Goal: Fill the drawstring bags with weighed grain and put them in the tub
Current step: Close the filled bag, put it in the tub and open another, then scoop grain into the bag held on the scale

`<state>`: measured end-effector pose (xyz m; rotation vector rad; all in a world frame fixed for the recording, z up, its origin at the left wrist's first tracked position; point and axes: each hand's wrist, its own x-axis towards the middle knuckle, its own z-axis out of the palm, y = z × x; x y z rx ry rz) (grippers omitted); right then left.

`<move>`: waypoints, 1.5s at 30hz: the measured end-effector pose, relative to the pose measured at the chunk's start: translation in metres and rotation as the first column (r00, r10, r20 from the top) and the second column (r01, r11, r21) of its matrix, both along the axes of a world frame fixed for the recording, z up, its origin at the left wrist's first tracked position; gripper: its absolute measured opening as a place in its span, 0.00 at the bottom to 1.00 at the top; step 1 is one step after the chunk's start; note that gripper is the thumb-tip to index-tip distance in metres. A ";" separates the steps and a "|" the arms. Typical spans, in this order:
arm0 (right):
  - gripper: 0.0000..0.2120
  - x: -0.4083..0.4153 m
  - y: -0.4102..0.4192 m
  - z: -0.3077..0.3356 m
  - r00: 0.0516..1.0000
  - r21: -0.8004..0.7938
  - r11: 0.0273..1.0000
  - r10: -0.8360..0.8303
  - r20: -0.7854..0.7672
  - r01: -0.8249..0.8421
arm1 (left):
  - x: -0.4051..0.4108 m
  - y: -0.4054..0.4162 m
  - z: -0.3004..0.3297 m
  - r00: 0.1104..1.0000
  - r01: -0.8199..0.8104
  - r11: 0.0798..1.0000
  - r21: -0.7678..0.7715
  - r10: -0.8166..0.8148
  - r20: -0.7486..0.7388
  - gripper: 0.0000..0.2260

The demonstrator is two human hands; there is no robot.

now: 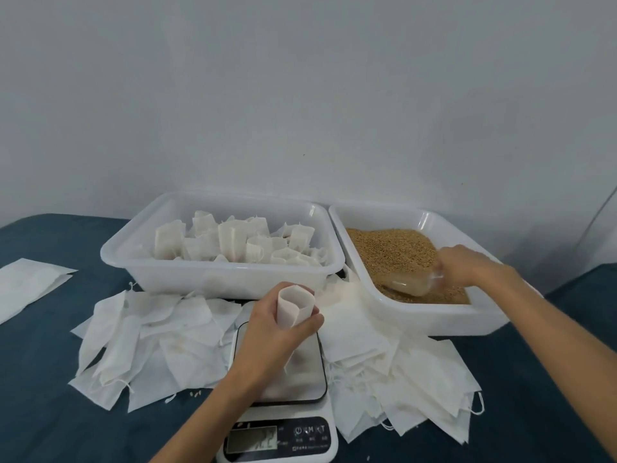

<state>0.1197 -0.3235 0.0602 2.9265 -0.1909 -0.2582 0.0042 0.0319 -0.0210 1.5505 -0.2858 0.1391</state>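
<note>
My left hand grips an empty white drawstring bag, mouth held open and upright, above the platform of a white kitchen scale. My right hand holds a clear plastic scoop lying in the brown grain inside the right white tub. The scoop's mouth points left and grain shows inside it. The left white tub holds several filled bags standing upright.
Loose flat empty bags lie in a pile left of the scale and another right of it. A flat white packet lies at the far left on the dark blue cloth. A few grains lie spilled near the scale.
</note>
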 end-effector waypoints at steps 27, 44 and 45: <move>0.07 0.001 0.005 -0.035 0.944 0.550 0.835 -0.180 0.276 -0.002 | 0.003 0.005 0.000 1.000 -0.023 0.999 -0.037 0.023 -0.016 0.14; 0.08 -0.065 0.080 0.013 0.859 0.722 0.472 0.342 0.380 -0.507 | 0.005 0.004 -0.002 0.999 -0.028 1.000 -0.006 0.028 -0.015 0.16; 0.09 -0.069 0.086 0.015 0.848 0.705 0.478 0.372 0.378 -0.524 | 0.006 0.005 -0.002 0.999 -0.031 1.000 0.005 0.031 -0.015 0.16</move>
